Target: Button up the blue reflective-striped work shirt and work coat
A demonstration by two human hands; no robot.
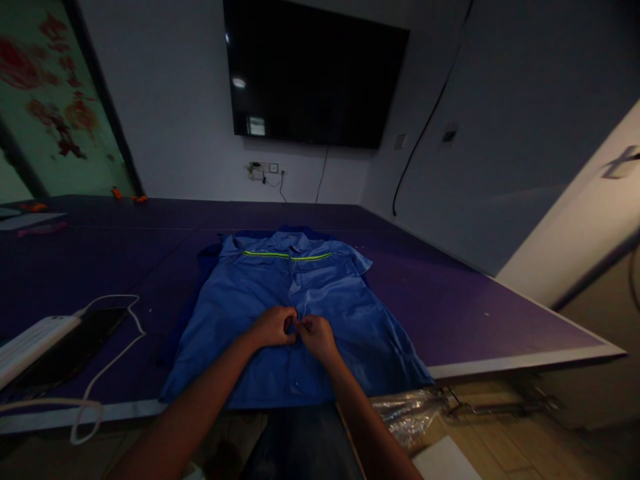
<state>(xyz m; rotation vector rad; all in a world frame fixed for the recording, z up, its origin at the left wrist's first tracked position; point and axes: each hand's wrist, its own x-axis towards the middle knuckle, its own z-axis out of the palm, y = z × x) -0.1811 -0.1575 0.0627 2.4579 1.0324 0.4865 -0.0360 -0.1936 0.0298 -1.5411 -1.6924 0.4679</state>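
A blue short-sleeved shirt with a yellow-green stripe across its chest lies front up on the purple table, collar away from me. Both hands meet at its front placket, below the middle. My left hand pinches the placket's edge between thumb and forefinger. Opposite it, my right hand is closed on the same strip of cloth, fingertips almost touching the left ones. Whatever button sits between the fingertips is too small to make out. Darker blue cloth shows beneath the shirt at the left and behind the collar.
The purple table has a pale front edge. At left lie a white power strip, a dark phone and a looping white cable. Clear plastic wrap is below the table edge. A large screen hangs on the wall.
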